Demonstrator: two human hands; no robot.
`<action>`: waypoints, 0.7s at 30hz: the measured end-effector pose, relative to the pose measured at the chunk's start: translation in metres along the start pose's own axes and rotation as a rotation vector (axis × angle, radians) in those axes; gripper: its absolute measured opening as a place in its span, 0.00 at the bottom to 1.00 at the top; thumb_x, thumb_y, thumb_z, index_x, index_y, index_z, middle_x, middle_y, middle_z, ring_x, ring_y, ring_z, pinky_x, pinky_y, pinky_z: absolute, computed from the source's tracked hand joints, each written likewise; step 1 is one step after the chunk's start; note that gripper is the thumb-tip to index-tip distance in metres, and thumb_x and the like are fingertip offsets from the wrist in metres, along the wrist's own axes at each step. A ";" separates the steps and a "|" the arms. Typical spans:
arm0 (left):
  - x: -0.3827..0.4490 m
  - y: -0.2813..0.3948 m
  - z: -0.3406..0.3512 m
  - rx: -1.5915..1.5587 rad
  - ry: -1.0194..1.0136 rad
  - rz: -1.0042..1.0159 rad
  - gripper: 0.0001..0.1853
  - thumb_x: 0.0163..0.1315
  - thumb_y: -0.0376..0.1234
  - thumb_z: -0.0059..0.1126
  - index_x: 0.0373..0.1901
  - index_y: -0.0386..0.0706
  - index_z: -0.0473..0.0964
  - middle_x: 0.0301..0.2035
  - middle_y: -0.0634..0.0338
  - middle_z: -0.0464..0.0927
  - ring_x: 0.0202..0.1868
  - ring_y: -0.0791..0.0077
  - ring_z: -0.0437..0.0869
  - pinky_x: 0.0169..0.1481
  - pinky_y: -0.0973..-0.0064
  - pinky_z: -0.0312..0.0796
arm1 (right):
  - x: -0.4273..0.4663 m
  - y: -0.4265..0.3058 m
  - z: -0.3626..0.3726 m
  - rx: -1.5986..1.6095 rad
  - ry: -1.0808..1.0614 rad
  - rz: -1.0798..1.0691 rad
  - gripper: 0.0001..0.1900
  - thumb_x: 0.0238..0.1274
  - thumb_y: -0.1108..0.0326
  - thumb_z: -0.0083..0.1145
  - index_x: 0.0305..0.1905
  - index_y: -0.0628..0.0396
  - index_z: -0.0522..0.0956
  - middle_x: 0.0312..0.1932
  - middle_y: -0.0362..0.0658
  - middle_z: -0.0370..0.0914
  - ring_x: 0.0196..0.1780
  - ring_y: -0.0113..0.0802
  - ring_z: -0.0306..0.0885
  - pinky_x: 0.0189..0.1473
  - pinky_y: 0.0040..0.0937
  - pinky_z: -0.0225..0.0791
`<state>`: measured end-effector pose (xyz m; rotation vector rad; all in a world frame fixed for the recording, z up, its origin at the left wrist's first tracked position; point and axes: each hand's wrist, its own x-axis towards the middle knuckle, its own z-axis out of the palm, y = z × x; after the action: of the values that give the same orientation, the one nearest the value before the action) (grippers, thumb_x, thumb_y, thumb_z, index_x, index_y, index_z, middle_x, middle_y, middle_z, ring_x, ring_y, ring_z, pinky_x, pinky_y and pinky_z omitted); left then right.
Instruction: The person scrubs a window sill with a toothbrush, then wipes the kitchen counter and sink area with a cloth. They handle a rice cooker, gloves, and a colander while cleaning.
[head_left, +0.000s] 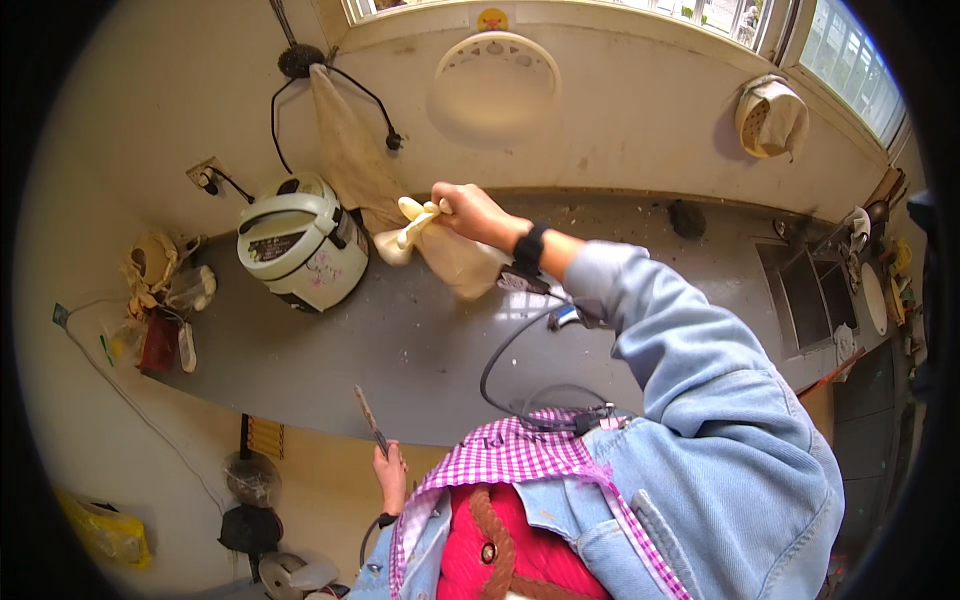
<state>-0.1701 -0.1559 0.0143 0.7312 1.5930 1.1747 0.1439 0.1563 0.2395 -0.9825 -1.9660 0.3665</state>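
My right hand (474, 214) is closed on what looks like a cream rubber glove (459, 262), raised over the grey countertop (300, 360). Finger-like parts of the glove stick out to the left of the fist, and its wide part hangs below. Down at the counter's front edge, my left hand (391, 471) grips a narrow knife-like tool (367, 411). Its dark handle is in the fist and its brown-stained blade points up and away from me. A pale green rice cooker (304, 244) stands on the counter, left of the glove.
A beige cloth (349, 127) and a white basin (495, 90) hang on the wall. To the right are a metal sink (806, 300) and a dark scrubber (686, 219). Bags and a red container (159, 341) crowd the left end. A black cable (491, 360) loops before my chest.
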 end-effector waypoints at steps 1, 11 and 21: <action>0.003 0.000 0.006 0.001 0.026 -0.034 0.03 0.65 0.32 0.47 0.36 0.42 0.67 0.17 0.70 0.62 0.14 0.87 0.60 0.17 0.85 0.55 | -0.003 0.001 0.000 0.078 0.164 0.005 0.11 0.47 0.73 0.61 0.36 0.57 0.70 0.26 0.55 0.75 0.34 0.56 0.75 0.34 0.41 0.69; 0.002 0.003 0.007 -0.013 -0.032 0.004 0.03 0.65 0.31 0.46 0.35 0.43 0.67 0.16 0.70 0.60 0.14 0.86 0.60 0.17 0.85 0.53 | -0.016 -0.005 -0.008 -0.164 -0.275 0.230 0.10 0.47 0.73 0.60 0.38 0.58 0.74 0.34 0.54 0.78 0.41 0.55 0.76 0.41 0.42 0.70; 0.014 -0.007 0.006 -0.094 -0.015 -0.033 0.02 0.65 0.30 0.45 0.35 0.42 0.67 0.16 0.68 0.61 0.15 0.85 0.61 0.17 0.84 0.55 | 0.048 -0.026 -0.008 0.823 -0.146 0.556 0.15 0.46 0.73 0.56 0.42 0.66 0.74 0.34 0.45 0.76 0.37 0.32 0.75 0.37 0.32 0.70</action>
<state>-0.1687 -0.1437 0.0028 0.6495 1.5212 1.2093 0.1229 0.1749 0.2870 -0.9251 -1.3893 1.4521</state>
